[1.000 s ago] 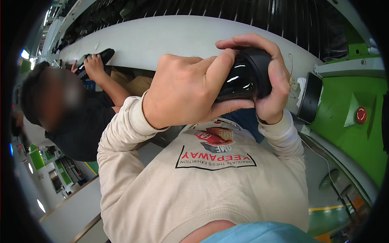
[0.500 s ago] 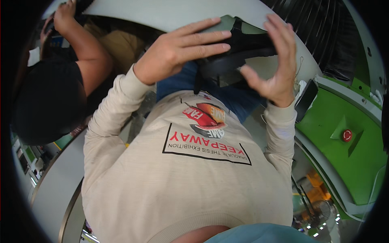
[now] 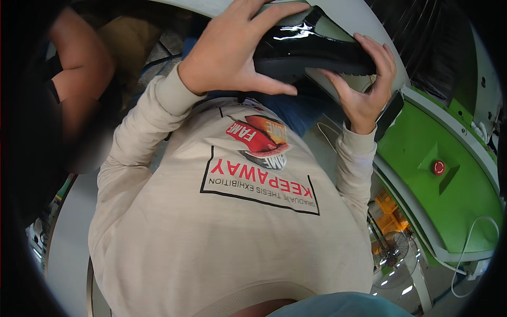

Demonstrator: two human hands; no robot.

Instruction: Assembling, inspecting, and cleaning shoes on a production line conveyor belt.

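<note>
A glossy black shoe (image 3: pixel 317 50) with a thick dark sole and a strap across its opening is held up in front of me, its side facing the view. My left hand (image 3: pixel 227 50) grips it at the left end, fingers over the upper edge and thumb stretched out below the sole. At the other end my right hand (image 3: pixel 372 84) curls round it, fingertips against the tip and thumb under the sole. Pale greenish material shows inside the shoe's opening. My left hand's far fingers are partly cut off by the upper rim.
Close on my left is another person's bare arm (image 3: pixel 87 68) and dark clothing. To the right stands a green machine panel (image 3: pixel 422 211) with a red push button (image 3: pixel 439 168). Behind the shoe runs a pale curved tabletop (image 3: pixel 377 29). A fan (image 3: pixel 393 248) and orange crates (image 3: pixel 390 210) are lower right.
The shoe has turned so its glossy side shows, and it sits slightly higher. My left thumb has come into sight below it; my right fingers have closed in on the tip. The other person's arm has shifted.
</note>
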